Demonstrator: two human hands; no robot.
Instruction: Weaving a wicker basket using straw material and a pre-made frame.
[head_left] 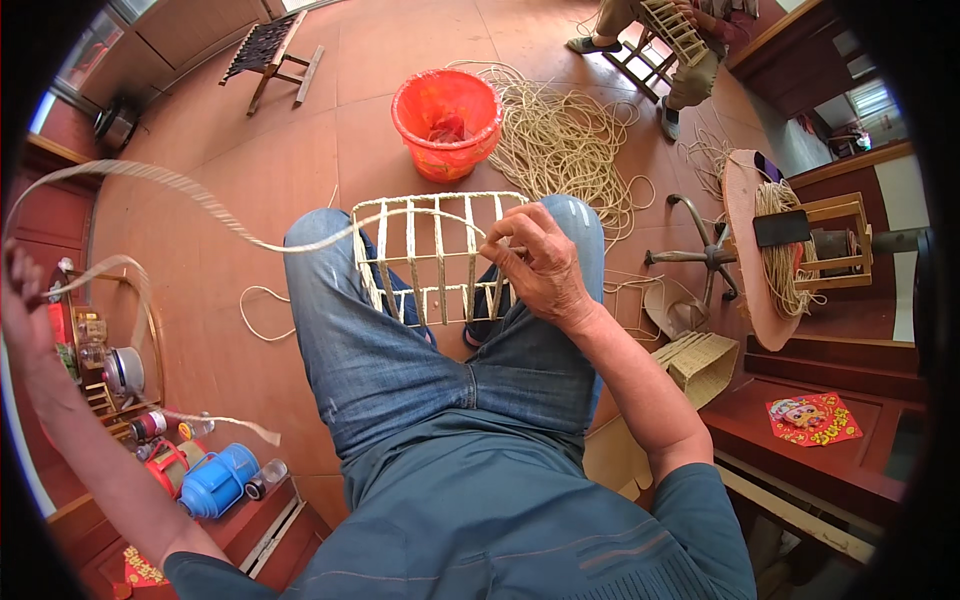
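Observation:
A pale, openwork woven frame (415,258) rests between my denim-covered knees. My right hand (530,260) pinches a pale cord at the frame's upper right, its fingers closed. That long flat cord (195,190) arcs across to the far left, where my left hand (25,285) is raised and closed on it, partly in the dim rim of the picture. A loose tail of the cord hangs down on the left.
A red bucket (447,125) and tangled cord (565,130) lie ahead; a folding stool (265,60) stands behind. Another person (690,80) sits at upper right. A round board (750,320) with coiled cord is right; a blue flask (220,480) and jars sit left; a woven basket (705,370) lies beside me.

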